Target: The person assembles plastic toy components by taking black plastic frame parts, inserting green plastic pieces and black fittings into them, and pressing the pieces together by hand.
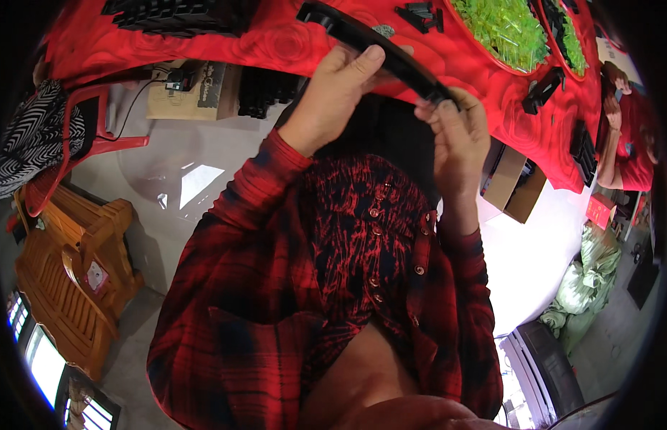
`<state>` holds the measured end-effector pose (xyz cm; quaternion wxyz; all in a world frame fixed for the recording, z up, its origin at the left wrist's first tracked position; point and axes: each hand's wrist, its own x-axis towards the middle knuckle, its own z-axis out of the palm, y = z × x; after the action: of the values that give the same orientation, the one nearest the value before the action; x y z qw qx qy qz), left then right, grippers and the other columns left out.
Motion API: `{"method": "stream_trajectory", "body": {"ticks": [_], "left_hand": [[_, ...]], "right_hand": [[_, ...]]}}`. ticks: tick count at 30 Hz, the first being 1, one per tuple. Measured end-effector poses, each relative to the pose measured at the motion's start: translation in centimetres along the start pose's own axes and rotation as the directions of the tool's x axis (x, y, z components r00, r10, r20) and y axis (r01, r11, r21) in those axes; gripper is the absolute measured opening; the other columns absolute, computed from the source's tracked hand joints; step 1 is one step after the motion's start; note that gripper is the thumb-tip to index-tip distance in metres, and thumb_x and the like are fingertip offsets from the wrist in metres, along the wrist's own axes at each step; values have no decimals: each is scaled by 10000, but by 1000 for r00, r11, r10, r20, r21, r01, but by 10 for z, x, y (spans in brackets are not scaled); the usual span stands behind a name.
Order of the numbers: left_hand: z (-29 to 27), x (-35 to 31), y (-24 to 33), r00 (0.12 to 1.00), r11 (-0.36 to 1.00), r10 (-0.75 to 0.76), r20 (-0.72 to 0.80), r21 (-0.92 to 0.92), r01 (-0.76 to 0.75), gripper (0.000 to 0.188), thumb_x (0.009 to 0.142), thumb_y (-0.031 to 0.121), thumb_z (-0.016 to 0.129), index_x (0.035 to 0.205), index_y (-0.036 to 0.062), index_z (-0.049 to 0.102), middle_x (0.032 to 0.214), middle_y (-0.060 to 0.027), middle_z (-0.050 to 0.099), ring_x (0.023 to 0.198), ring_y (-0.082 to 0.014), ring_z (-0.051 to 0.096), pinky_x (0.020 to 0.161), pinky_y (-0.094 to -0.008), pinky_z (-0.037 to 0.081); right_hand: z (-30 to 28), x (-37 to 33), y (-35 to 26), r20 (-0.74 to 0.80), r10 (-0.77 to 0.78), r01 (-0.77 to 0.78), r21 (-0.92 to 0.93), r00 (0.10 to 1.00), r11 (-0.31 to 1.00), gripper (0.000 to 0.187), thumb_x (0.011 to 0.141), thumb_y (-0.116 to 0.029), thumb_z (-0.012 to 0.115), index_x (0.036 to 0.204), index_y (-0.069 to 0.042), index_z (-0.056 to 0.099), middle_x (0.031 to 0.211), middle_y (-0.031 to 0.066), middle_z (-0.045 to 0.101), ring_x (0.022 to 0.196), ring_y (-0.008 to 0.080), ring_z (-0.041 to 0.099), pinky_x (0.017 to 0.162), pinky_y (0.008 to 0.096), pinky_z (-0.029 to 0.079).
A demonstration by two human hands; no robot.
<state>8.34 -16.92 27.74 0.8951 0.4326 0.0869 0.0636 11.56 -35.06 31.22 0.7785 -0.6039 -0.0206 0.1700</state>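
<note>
A long, slightly curved black plastic piece [387, 61] is held tilted above the table's near edge, its far end up to the left. My left hand [337, 89] grips it around the middle, thumb on top and the other fingers partly hidden beneath. With fingers and thumb closed together, my right hand [459, 129] pinches its lower right end. Whether a smaller part sits between those fingertips I cannot tell. Behind the piece, a few small black parts [419, 16] lie on the red tablecloth [276, 50], near a small grey lump [383, 31].
Stacked black pieces [172, 18] stand at the table's far left. At the right are a tray of green translucent parts [498, 32] and loose black pieces [543, 91]. Cardboard boxes [516, 183] sit below the table edge. Another person [627, 143] works at the far right.
</note>
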Motion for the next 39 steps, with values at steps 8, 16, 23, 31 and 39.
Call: {"method": "stream_trajectory", "body": {"ticks": [8,16,23,31,39], "left_hand": [[20,-15,5,998,996,-65,12,-66,65,427,1076,238,414,1429,-2,399,1376,-226,544,1262,-334,563,1077,-450,447],[34,-20,12,999,998,-32,38,59,30,375,1056,151,443,1373,-50,444,1323,-222,584,1202,-292,608,1039,-380,481],[39,-23,13,993,990,-115,-33,75,117,318,1053,161,438,1276,-44,535,1158,-172,668,1001,-211,679,911,-329,548],[37,-24,9,993,977,-120,-19,174,122,327,1049,129,441,1301,-44,555,1192,-127,674,1023,-192,673,914,-311,542],[42,-27,2,993,989,-115,-36,87,118,282,1033,105,496,1252,-49,584,1146,-110,690,983,-170,680,887,-301,552]], "right_hand": [[7,-25,7,154,91,-49,-259,984,965,278,979,5,551,1239,46,462,1112,139,611,973,180,657,858,306,556],[7,-27,9,255,186,-103,-307,949,946,274,1008,-36,509,1270,35,474,1116,103,617,966,158,627,852,301,539],[6,-33,10,366,262,-29,-533,893,845,240,1012,-90,563,1216,9,484,1087,48,597,965,85,568,853,226,465],[4,-29,10,384,272,-21,-546,883,838,296,1013,-90,563,1274,16,474,1081,55,606,1003,94,576,876,246,469],[1,-29,18,410,221,-26,-431,885,902,241,984,-58,591,1187,25,492,959,83,622,874,145,595,796,295,498]]}}
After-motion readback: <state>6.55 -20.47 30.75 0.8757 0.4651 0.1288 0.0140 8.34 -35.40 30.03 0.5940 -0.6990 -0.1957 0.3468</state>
